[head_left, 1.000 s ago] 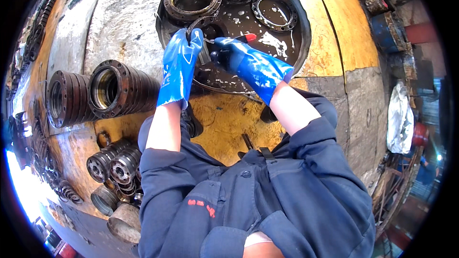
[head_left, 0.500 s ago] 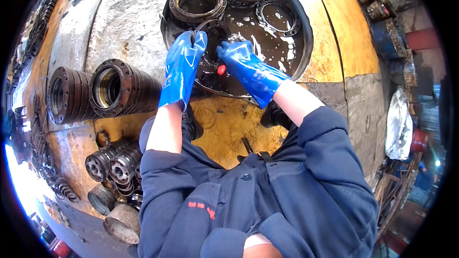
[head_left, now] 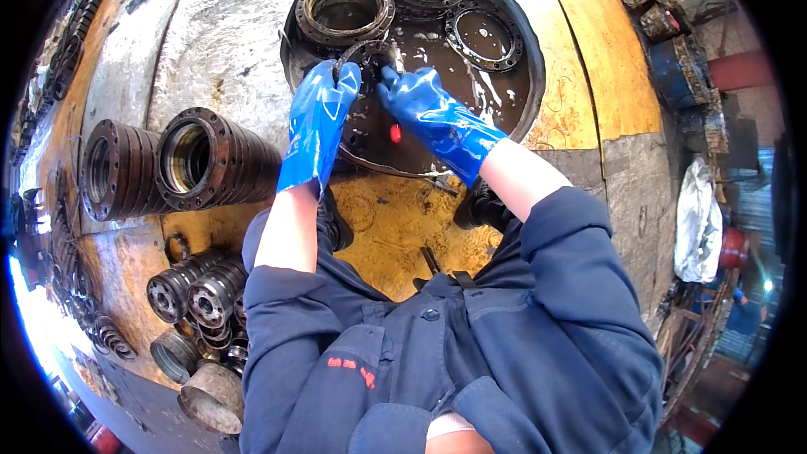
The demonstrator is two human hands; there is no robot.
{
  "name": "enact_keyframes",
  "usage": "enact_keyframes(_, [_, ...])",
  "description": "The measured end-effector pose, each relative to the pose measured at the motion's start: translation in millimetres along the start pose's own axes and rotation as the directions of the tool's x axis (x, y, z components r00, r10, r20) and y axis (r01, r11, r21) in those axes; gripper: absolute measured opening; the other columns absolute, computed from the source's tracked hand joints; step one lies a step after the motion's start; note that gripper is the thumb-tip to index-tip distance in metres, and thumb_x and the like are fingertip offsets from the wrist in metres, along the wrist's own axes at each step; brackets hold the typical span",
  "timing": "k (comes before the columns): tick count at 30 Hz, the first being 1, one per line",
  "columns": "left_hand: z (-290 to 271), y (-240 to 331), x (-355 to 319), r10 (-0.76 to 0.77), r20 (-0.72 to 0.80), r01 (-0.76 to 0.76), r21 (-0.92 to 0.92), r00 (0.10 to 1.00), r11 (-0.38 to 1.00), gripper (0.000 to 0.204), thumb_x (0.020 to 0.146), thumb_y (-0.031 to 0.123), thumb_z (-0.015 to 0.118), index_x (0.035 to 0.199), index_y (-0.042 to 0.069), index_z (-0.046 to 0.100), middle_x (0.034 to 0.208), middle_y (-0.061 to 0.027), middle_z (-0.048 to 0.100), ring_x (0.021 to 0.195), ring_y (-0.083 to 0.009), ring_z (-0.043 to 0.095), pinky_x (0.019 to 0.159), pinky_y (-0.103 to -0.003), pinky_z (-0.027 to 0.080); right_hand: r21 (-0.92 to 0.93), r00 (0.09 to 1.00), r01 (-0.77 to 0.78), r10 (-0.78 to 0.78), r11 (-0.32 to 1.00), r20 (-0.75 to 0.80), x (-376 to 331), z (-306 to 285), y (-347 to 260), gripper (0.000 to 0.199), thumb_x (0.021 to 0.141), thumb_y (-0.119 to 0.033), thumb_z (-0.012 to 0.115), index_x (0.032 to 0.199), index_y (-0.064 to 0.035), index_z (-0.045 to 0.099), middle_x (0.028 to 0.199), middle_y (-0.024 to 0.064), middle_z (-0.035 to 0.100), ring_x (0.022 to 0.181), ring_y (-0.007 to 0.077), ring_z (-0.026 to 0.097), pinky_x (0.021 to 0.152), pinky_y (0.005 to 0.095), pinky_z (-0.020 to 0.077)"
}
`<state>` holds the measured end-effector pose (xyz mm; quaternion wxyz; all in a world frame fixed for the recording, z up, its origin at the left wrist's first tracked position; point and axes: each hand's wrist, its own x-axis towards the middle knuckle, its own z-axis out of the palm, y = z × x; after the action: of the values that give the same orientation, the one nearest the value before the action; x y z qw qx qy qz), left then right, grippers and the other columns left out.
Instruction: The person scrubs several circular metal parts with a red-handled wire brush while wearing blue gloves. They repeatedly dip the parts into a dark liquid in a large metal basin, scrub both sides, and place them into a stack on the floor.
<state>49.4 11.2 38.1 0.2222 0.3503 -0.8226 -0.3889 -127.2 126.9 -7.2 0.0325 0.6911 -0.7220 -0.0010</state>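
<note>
Head view: left hand [head_left: 328, 97], blue glove, fingers clamped on the near-left edge of a dark ring [head_left: 363, 45], which sits tilted over a round tub [head_left: 533, 101] of dark liquid. Right hand [head_left: 416, 101], same glove, closed round a tool, mostly hidden; its red end [head_left: 396, 133] pokes out below. Two thick flanged rings [head_left: 343, 34] at tub's far side, thin holed ring [head_left: 507, 57] to the right. Stacked flanged parts [head_left: 231, 164] outside tub, left.

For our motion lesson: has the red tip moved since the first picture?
Yes: the red tip has moved left and toward the round basin's near rim.
</note>
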Motion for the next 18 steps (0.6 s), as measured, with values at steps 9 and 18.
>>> enact_keyframes(9, [1.8,2.8,-2.9,0.014,-0.046,-0.012,0.046,0.999,0.999,0.049,0.105,0.043,0.059,0.116,-0.004,0.068,0.115,-0.0298,0.070,0.115,-0.0457,0.065,0.100,-0.049,0.050,0.462,0.782,-0.618,0.432,0.637,0.450,-1.5,7.6,-25.5,0.027,0.088,-0.038,0.076,0.103,-0.0162,0.077,0.107,0.0121,0.078,0.102,0.0390,0.073,0.087,0.0466,0.0594])
enact_keyframes(18, [4.6,3.8,-0.6,0.025,-0.074,-0.020,0.076,0.997,0.997,0.052,0.105,0.044,0.058,0.121,-0.005,0.067,0.118,-0.0310,0.070,0.119,-0.0455,0.064,0.103,-0.049,0.049,0.722,0.826,-0.280,0.223,-0.633,0.517,-29.3,-43.9,-38.3,0.031,0.097,-0.020,0.078,0.123,-0.0044,0.073,0.106,0.0107,0.077,0.082,0.0203,0.073,0.073,0.0338,0.0591])
